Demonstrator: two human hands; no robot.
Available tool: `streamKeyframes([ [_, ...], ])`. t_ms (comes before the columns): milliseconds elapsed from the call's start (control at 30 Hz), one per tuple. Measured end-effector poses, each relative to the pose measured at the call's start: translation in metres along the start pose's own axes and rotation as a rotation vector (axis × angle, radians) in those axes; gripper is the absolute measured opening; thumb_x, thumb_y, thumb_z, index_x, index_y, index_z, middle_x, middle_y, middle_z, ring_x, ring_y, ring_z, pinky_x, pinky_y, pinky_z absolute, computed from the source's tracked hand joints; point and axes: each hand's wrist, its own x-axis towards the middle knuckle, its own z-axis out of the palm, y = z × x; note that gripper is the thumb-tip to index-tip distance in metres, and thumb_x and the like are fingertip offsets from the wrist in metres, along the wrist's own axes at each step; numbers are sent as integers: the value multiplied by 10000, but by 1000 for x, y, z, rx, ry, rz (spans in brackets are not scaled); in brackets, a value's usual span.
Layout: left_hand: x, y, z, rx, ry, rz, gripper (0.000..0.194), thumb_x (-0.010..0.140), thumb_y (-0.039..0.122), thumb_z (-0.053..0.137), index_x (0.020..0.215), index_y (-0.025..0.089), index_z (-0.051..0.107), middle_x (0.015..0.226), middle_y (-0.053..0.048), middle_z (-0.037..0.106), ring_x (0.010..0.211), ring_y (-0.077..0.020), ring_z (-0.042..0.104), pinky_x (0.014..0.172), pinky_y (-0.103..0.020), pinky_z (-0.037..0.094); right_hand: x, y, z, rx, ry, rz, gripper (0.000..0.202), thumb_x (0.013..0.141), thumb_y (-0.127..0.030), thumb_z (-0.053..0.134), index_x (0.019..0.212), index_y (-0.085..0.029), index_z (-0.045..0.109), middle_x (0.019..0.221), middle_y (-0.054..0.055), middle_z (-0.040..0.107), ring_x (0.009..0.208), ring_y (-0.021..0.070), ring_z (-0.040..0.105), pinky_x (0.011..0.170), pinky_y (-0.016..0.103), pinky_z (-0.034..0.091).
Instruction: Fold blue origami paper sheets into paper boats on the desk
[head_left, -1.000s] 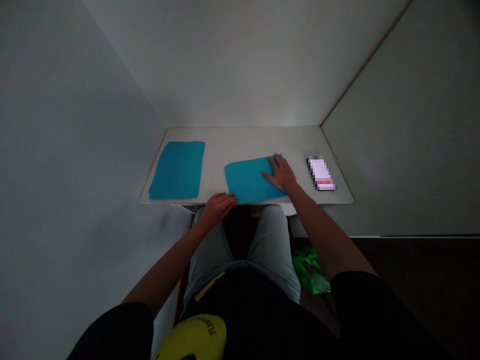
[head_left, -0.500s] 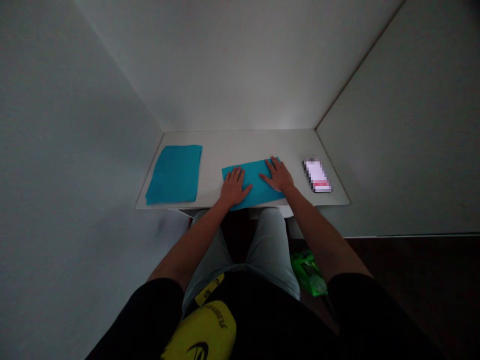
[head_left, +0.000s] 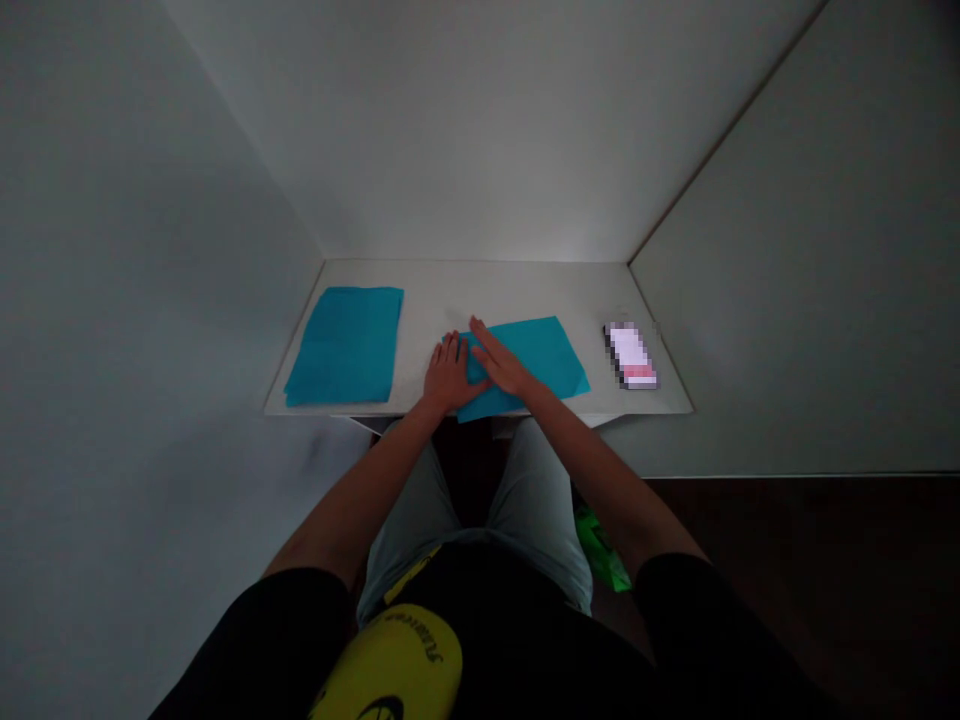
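Note:
A folded blue sheet (head_left: 541, 350), seemingly paper, lies slantwise at the front of the white table, one corner reaching over its front edge. My left hand (head_left: 448, 374) rests flat at the sheet's left end, fingers spread. Close beside it, my right hand (head_left: 501, 364) lies on the sheet with its fingers stretched out towards the upper left and the thumb apart. The right part of the sheet is uncovered. On the left of the table is a stack of blue sheets (head_left: 346, 345), with neither hand near it.
A phone (head_left: 631, 353), blurred out, lies at the table's right end. White walls enclose the white table (head_left: 480, 285) behind and on both sides. Below on the floor, right of my legs, is a green bag (head_left: 602, 550).
My right hand has slid left across the sheet, from its right end to beside my left hand. The left hand has shifted slightly left.

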Motion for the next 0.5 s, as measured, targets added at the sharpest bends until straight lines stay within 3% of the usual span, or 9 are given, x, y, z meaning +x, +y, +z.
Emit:
streamKeyframes([
  [100, 0, -5, 1, -2, -28, 28, 1139, 950, 729, 647, 1754, -16, 338, 1872, -270, 196, 1769, -416, 178, 1445, -551, 144, 11, -14, 27, 246, 28, -4, 991, 1064, -901, 297, 1835, -280, 264, 1905, -7, 224, 1786, 234, 166, 1474, 480, 130],
  [200, -2, -5, 2, -1, -1, 23, 1218, 933, 787, 649, 1744, -60, 318, 1862, -311, 177, 1769, -428, 167, 1445, -544, 129, 7, -4, 21, 275, 106, 90, 1016, 1053, -914, 289, 1827, -257, 303, 1890, 15, 277, 1771, 245, 232, 1474, 474, 140],
  [367, -4, -3, 3, -16, 35, 21, 1326, 907, 893, 614, 1752, -69, 272, 1854, -332, 188, 1761, -459, 174, 1432, -583, 150, -17, 36, -37, -88, 66, 153, 949, 1078, -867, 257, 1802, -266, 380, 1845, 39, 395, 1729, 278, 352, 1460, 520, 215],
  [500, -4, -2, -1, -25, 13, 7, 1376, 891, 922, 612, 1758, -80, 240, 1861, -328, 175, 1766, -452, 156, 1441, -563, 135, -39, 64, -89, -489, -62, 136, 886, 1119, -738, 267, 1743, -145, 479, 1838, 149, 391, 1731, 357, 339, 1453, 629, 163],
])
